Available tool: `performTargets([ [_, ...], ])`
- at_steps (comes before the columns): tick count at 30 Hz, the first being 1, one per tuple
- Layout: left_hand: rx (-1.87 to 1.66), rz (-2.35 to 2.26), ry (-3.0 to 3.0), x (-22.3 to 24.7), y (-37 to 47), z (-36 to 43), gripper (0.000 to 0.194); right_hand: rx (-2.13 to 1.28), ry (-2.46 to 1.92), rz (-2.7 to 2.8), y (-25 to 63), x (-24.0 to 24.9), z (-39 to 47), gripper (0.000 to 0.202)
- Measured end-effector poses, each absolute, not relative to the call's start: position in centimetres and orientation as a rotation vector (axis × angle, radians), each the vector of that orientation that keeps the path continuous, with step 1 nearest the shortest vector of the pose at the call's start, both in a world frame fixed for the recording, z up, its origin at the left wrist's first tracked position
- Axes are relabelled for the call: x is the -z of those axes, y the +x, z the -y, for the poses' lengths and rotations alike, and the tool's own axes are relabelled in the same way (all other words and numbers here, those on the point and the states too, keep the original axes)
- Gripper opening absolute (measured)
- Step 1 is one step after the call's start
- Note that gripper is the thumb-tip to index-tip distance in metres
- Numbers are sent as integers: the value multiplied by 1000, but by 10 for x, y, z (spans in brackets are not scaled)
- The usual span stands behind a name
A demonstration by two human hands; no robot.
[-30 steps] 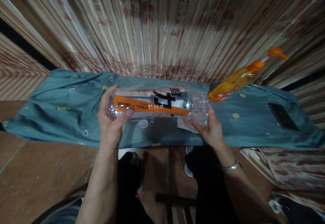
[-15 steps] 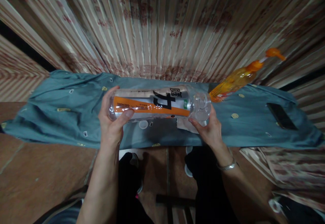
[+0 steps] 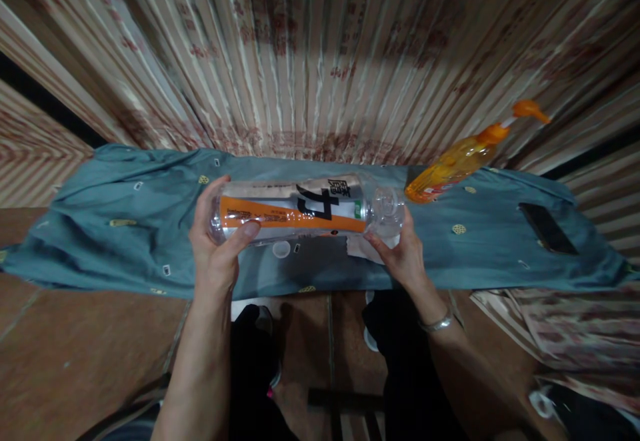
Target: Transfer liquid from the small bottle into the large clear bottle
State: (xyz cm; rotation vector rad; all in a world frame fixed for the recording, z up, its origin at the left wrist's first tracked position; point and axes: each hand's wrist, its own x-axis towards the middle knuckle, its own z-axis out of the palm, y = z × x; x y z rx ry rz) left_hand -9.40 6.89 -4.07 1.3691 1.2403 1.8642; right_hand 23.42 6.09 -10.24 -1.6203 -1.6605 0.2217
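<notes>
- I see a striped, patterned curtain point(image 3: 320, 61) filling the background, falling in folds right down to the back edge of the bench.
- The bench is covered by a teal cloth point(image 3: 100, 227) with small printed motifs; the cloth is rumpled at its left end and hangs over the front edge.
- I have the clear plastic bottle point(image 3: 300, 209) lying sideways above the cloth, held between both hands, base to the left and neck to the right. Its label has an orange band and large black characters.
- My left hand point(image 3: 215, 247) is wrapped around the base end, thumb across the front and fingers curled behind it (a firm, closed grip).
- My right hand point(image 3: 403, 254) is at the neck end, fingers cupped under and around the narrow clear part. There is a metal bracelet point(image 3: 436, 324) on that wrist.
- Under the bottle, on the cloth, sits a small white cap point(image 3: 281, 249), and near my right hand a scrap of pale paper point(image 3: 360, 249) lies flat.
- To the right stands an orange pump bottle point(image 3: 460, 164), apart from my hands; it appears tilted in this view.
- Further right, a dark phone point(image 3: 547, 229) lies flat on the cloth.
- Below the bench I see a reddish-brown floor point(image 3: 75, 354) and my dark trousers.
</notes>
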Motion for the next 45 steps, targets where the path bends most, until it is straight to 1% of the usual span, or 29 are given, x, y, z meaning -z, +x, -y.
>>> performTargets([
  [6, -1895, -1215, 1336, 38, -93, -69, 77, -234, -1628, 1637, 232, 102, -61, 98],
  [20, -1878, -1257, 1396, 33, -93, -65, 70, -157, -1611, 1666, 233, 107, -62, 97],
  [29, -1878, -1246, 1367, 33, -94, -66, 66, -177, -1615, 1670, 233, 105, -61, 97],
  [36, -1914, -1230, 1352, 34, -97, -67, 77, -194, -1609, 1687, 235, 106, -61, 97],
  [45, -1959, -1118, 1385, 30, -98, -68, 70, -215, -1602, 1689, 235, 106, -62, 97],
])
